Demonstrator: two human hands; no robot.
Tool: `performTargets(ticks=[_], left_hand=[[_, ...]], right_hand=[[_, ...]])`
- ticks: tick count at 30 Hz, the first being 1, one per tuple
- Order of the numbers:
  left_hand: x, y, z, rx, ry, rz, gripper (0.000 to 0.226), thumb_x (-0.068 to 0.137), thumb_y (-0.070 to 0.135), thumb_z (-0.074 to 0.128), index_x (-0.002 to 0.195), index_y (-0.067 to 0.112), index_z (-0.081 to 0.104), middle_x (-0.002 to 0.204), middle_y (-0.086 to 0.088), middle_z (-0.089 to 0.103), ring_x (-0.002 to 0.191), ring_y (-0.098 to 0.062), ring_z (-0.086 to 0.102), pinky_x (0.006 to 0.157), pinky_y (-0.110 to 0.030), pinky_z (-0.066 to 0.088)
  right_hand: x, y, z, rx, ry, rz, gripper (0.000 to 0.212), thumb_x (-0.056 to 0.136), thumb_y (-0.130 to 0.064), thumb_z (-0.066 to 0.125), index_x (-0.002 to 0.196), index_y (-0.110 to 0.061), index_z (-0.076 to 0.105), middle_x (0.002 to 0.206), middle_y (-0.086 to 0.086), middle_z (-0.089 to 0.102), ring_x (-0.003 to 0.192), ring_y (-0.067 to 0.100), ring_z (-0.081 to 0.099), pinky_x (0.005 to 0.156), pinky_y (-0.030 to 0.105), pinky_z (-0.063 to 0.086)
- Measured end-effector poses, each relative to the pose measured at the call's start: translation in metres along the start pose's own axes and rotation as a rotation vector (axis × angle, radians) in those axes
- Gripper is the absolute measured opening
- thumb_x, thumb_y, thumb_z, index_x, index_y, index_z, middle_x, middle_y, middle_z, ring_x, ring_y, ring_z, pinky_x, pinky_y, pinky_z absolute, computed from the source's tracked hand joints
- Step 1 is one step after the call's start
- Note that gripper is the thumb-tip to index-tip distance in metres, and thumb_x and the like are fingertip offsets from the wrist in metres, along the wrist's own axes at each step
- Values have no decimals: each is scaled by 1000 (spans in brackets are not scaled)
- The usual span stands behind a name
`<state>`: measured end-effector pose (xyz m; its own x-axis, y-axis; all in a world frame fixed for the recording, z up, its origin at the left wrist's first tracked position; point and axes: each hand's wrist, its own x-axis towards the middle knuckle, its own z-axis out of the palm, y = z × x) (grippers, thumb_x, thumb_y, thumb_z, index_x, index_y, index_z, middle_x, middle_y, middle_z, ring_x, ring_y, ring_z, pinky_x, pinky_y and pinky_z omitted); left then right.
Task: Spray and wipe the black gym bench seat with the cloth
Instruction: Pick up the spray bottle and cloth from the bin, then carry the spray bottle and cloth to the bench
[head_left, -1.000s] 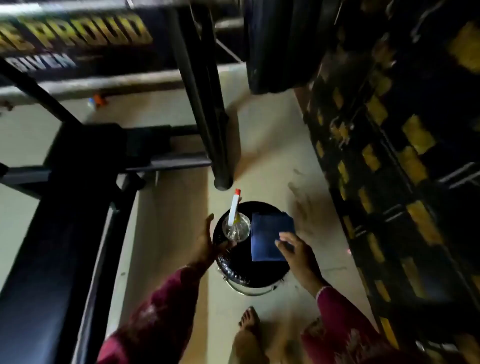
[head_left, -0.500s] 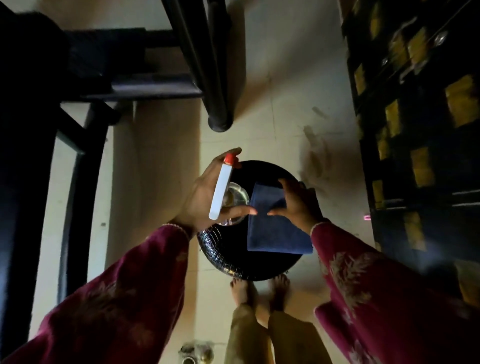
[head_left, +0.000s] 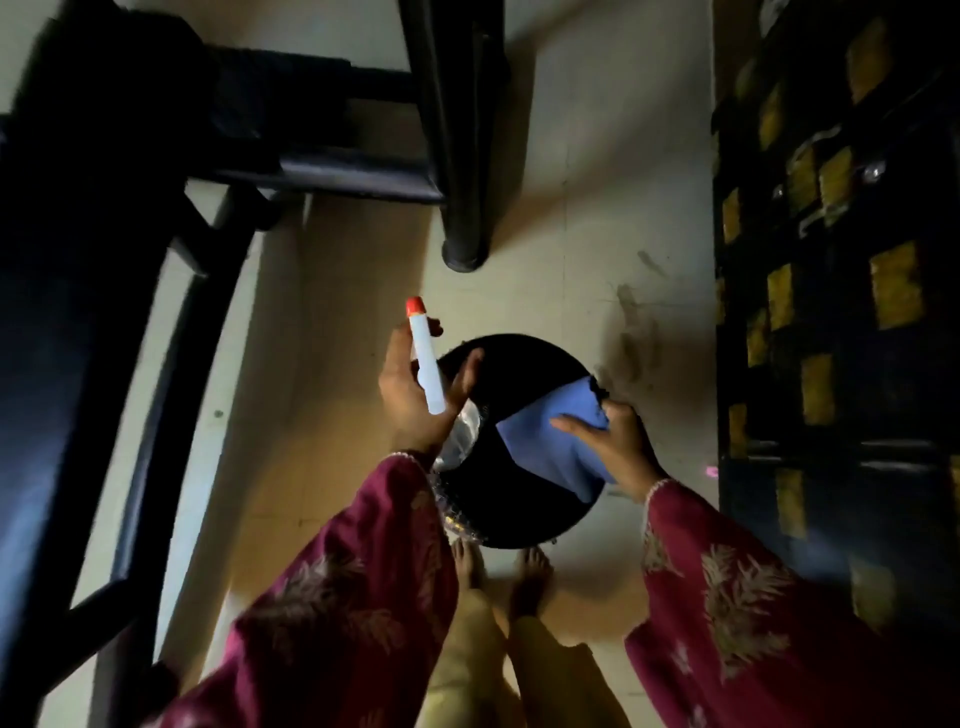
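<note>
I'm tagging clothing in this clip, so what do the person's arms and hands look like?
The left sleeve and right sleeve are loose, dark maroon fabric with pale leaf-like motifs, each ending in a light trimmed cuff. The left hand and right hand are bare: no gloves, and no rings or watch show in this dim view.

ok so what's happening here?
A person stands over a round black seat. The left hand grips a spray bottle at the seat's left edge, with its red tip pointing away from them. The right hand grips a blue cloth lying on the seat's right side. No spray is visible.
</note>
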<state>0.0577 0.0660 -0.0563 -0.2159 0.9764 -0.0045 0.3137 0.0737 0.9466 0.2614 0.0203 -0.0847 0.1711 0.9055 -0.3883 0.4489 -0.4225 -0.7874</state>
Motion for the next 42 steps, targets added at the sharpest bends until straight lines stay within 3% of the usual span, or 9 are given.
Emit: performTargets(ticks=[3,6,15,19,24,31,34,38,42], left_hand=[[4,16,-41,-10,120,-59,40,71,20,74,104,5,56,81,-1,56,46,-1,47,52,-9,38],[12,24,-91,38,205,-90,38,71,24,73,100,6,58,84,5,57,47,1,49,53,-6,37],[65,-14,-293,46,568,-238,34,75,19,77,101,5,59,84,0,59,61,5,55,60,-11,42],[92,-57,-391,41,679,-279,35,75,27,77,99,12,58,86,8,60,74,-15,60,69,-25,49],[123,-107,-473,87,784,-311,41,76,34,75,106,11,58,94,-1,64,80,-27,62,70,-14,45],[154,-163,-526,126,873,-330,38,74,47,70,96,21,53,79,2,58,64,-20,56,63,-8,40],[164,-190,-533,138,900,-355,45,74,47,70,101,13,55,83,6,58,62,-12,54,63,-5,38],[176,-209,-535,143,907,-399,49,75,44,69,103,6,57,87,8,56,59,-1,51,64,-4,37],[187,-206,-534,89,954,-427,55,72,41,71,106,1,56,89,2,58,51,1,49,59,-6,39]], right_hand=[[-10,-47,13,62,25,-4,38,73,-9,76,55,-18,44,50,-15,42,54,-5,47,57,10,34],[-12,-96,42,110,1,-55,21,73,-12,76,83,0,61,78,3,60,78,14,55,68,2,35],[8,-244,223,129,-440,-47,15,79,-12,71,89,-8,61,84,2,65,87,18,60,66,12,45],[25,-307,336,55,-561,-133,14,80,-14,70,87,-11,58,82,-1,62,83,12,58,64,9,44],[38,-362,461,-42,-672,-249,30,81,-13,68,108,-7,58,93,-3,61,93,13,57,79,22,40],[92,-410,568,-125,-866,-336,42,79,-12,71,117,-2,56,107,6,61,100,13,55,89,20,43],[148,-400,610,-294,-881,-390,41,78,-6,71,114,5,55,111,18,61,96,17,54,76,11,44],[205,-386,630,-366,-801,-362,35,75,-6,73,103,10,59,107,28,63,93,25,59,77,29,48],[226,-401,626,-377,-789,-361,30,76,-6,73,100,7,61,105,25,65,90,26,62,63,12,48]])
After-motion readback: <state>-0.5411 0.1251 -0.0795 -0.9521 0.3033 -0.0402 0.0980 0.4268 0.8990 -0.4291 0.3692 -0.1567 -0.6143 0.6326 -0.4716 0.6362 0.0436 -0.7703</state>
